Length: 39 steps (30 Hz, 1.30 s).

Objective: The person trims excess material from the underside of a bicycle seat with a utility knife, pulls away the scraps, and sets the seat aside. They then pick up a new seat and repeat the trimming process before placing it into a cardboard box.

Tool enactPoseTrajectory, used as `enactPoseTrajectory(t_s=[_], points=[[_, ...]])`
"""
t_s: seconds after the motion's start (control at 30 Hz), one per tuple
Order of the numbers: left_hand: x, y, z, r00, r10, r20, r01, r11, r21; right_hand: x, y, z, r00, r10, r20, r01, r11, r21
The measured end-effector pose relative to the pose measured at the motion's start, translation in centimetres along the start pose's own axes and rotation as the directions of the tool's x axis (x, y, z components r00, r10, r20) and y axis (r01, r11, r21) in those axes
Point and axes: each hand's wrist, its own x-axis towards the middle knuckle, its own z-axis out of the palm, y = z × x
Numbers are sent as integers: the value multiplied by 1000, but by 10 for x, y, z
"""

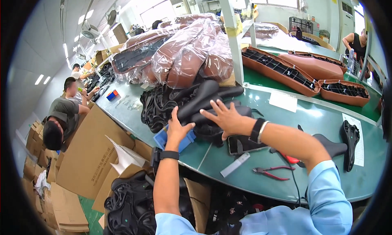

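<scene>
Sleeves, pale blue, at the lower edge. Left hand (176,131) and right hand (226,118), fingers spread flat, press on a black saddle (204,97) topping a heap at the green desk (326,120) edge, apparently steadying it. Blue tray (163,140) beneath; red pliers (268,172) nearby; wrapped brown seats (192,55) behind.

Green worktable (318,125), bright windows (157,10), ceiling strip lights (65,50), white pillar (232,35)
</scene>
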Motion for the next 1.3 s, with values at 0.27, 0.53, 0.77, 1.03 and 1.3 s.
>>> enactPoseTrajectory(t_s=[0.27, 0.53, 0.77, 1.03, 1.3], points=[[1, -6, -3, 949, 315, 4, -315, 947, 56, 11, -4, 56, 999, 19, 39, -15, 996, -92], [12, 12, -1, 956, 281, -88, -261, 946, 193, 13, 6, 45, 992, -103, -72, 91, 984, -154], [19, 31, 3, 959, 271, -90, -254, 954, 161, 25, -5, 72, 965, -111, -236, 49, 966, -255], [56, 36, -36, 976, 114, -183, -122, 992, -32, 24, 30, 41, 881, -69, -468, 54, 998, -45], [18, 119, -39, 957, 157, -244, -261, 834, -486, -86, 91, -76, 847, 26, -532, 31, 995, 98]])
